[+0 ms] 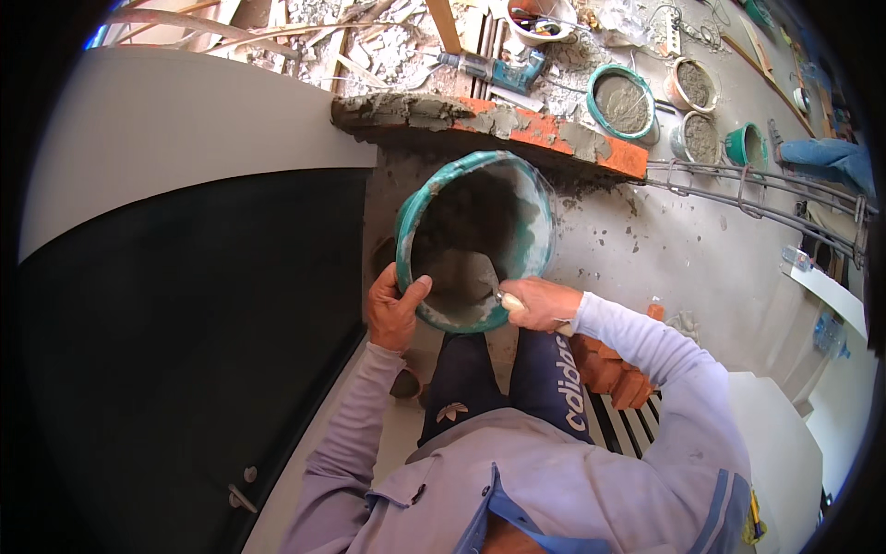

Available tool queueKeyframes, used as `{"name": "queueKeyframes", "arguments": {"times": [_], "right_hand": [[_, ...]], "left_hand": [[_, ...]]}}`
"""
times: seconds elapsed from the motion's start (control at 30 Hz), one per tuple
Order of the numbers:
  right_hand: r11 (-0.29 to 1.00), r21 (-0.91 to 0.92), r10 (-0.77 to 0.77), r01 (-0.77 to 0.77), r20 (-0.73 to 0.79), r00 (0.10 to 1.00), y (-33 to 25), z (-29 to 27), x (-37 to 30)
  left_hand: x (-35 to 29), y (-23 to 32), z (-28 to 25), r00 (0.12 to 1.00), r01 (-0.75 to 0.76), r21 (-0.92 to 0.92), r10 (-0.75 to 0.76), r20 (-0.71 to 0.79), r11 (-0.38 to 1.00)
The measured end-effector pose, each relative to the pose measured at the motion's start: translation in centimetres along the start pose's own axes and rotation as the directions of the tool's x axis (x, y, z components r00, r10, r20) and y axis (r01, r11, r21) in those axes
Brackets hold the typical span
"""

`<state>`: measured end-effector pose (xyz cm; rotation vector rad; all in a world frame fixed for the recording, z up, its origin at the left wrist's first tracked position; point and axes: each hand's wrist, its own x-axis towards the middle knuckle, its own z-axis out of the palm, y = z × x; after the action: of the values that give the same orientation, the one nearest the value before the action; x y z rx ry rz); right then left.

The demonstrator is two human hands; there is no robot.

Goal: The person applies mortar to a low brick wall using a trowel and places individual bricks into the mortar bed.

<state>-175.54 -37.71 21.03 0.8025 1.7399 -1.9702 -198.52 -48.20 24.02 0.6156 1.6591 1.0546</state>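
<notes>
In front of my thighs is a round green bucket [532, 212], its mouth turned toward me and its inner wall smeared with grey mortar. My left hand [394, 309] is closed on the near left rim, thumb over the edge. Closed around the pale handle of a trowel [464, 275] is my right hand [546, 306], at the near right rim. The blade lies inside the bucket, over grey mortar low in it. Shadow hides the bucket's depth. Just beyond stands a low brick wall [544, 137] with mortar along its top.
Behind the wall lie a teal power drill [517, 72], rubble and several mortar buckets, one green [620, 103]. A rebar cage [766, 187] runs rightward from the wall. A dark door [185, 323] fills the left. Orange bricks [609, 371] sit by my right leg. Blue jeans [829, 159] show at far right.
</notes>
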Motion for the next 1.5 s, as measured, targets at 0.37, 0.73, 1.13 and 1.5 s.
{"name": "queueKeyframes", "arguments": {"times": [0.37,0.73,1.13,1.5], "right_hand": [[0.922,0.347,0.061,-0.172,0.309,0.949,5.8,-8.0,2.0],[0.704,-0.692,-0.576,0.159,-0.425,0.699,9.5,-19.4,9.8],[0.517,-0.8,-0.49,-0.303,-0.567,0.662,4.2,-19.8,15.6],[0.897,-0.375,-0.107,-0.235,-0.699,0.707,9.5,-12.7,10.1]], "left_hand": [[2.9,-8.5,1.6,0.956,-0.026,-0.271,-0.055,-0.288,0.962],[1.7,-17.3,0.0,0.875,0.09,-0.152,-0.151,-0.46,0.984],[1.1,-19.0,-1.1,0.878,0.14,-0.16,-0.198,-0.437,0.977],[2.0,-21.1,-3.9,0.923,0.152,-0.108,-0.18,-0.339,0.983]]}}
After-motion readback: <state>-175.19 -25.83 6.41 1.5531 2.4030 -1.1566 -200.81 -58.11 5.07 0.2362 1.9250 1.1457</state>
